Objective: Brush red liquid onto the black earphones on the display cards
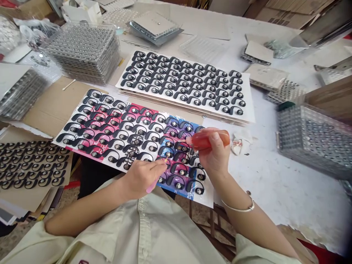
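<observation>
My right hand (216, 152) is wrapped round a red-orange squeeze bottle (206, 140), its thin nozzle pointing left over a colourful printed sheet (207, 194). Rows of black ear-hook pieces (178, 183) with round silvery centres lie on that sheet. My left hand (144, 178) is closed at the sheet's near edge, fingers pinched on a slim pink tool (151, 187). A small yellowish tip shows beyond the fingertips; most of the tool is hidden. Bottle nozzle and tool tip are both above the blue-purple right part of the sheet.
Behind lies a white board (123, 85) with more rows of ear-hook pieces. Stacked clear trays (82, 51) stand back left, with another tray stack (310, 143) at right. A brown sheet of ear-hooks (30, 165) sits lower left. A cotton swab (68, 85) rests on cardboard.
</observation>
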{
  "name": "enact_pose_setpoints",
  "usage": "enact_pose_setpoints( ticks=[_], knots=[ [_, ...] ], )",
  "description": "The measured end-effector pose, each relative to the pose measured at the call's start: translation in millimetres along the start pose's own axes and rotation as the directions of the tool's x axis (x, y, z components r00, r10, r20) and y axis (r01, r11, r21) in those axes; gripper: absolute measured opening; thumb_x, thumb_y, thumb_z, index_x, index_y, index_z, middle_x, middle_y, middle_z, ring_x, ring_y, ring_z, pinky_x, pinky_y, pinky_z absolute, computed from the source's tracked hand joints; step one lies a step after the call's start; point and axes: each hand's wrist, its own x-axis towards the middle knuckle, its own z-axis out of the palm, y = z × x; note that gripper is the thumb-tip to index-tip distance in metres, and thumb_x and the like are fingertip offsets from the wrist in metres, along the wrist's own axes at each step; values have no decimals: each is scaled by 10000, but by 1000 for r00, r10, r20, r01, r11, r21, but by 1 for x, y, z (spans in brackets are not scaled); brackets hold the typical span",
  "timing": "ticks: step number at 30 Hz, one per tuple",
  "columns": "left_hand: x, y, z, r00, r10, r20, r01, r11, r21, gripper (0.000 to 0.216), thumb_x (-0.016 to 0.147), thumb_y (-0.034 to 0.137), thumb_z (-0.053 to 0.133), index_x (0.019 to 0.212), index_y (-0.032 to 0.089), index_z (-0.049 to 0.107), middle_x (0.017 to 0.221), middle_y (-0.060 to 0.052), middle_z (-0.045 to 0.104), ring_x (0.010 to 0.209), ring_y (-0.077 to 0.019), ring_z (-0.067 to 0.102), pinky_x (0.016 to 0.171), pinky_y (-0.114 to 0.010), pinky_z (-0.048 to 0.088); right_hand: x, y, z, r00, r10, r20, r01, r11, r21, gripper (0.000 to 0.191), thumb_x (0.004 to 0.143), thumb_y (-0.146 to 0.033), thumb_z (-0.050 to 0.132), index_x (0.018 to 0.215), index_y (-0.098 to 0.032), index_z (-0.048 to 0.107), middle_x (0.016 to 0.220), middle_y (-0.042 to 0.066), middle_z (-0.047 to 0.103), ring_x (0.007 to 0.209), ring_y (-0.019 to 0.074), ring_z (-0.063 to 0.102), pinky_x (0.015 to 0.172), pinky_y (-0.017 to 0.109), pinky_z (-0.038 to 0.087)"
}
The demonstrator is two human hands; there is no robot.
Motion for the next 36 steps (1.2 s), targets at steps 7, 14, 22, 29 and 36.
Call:
enact_pose_setpoints(
  ticks=[7, 14, 22, 29, 36],
  knots=[
    [0, 2, 5, 1000, 18, -7, -17, 996, 86, 251, 846, 54, 444, 1003, 117, 629, 1095, -96, 707, 683, -134, 709, 569, -222, 568, -14, 2, 4, 969, -245, 4, 241, 947, -215, 266, 750, -457, 679, 772, -197, 632, 725, 17, 618, 660, 157, 608, 593, 314, 513],
    [4, 10, 2, 998, 54, 36, -61, 969, 238, 267, 859, 51, 412, 983, 98, 644, 1056, -120, 714, 644, -154, 702, 502, -251, 548, -27, -7, 8, 872, -382, 306, 480, 788, -386, 219, 760, -400, 683, 844, -206, 626, 748, 38, 652, 684, 184, 618, 618, 356, 523],
    [1, 15, 9, 994, 68, 88, -92, 948, 306, 237, 869, 70, 436, 1010, 71, 627, 1037, -150, 706, 615, -171, 688, 497, -289, 557, -30, -4, 11, 794, -462, 394, 600, 699, -390, 195, 747, -330, 693, 877, -206, 617, 728, 38, 648, 626, 175, 607, 545, 340, 529],
    [2, 14, 8, 994, 67, 86, -90, 950, 301, 229, 876, 78, 434, 1000, 81, 627, 1034, -138, 708, 594, -162, 681, 471, -275, 541, -30, -1, 12, 791, -456, 409, 606, 676, -418, 191, 757, -347, 682, 877, -217, 611, 737, 35, 663, 633, 179, 619, 533, 335, 533],
    [3, 15, 5, 993, 81, 83, -102, 952, 288, 237, 867, 65, 423, 999, 65, 620, 1033, -148, 709, 622, -177, 694, 499, -288, 565, -31, -4, 13, 765, -456, 455, 633, 665, -397, 194, 761, -317, 685, 898, -199, 615, 730, 40, 650, 620, 166, 609, 539, 318, 522]
  ],
)
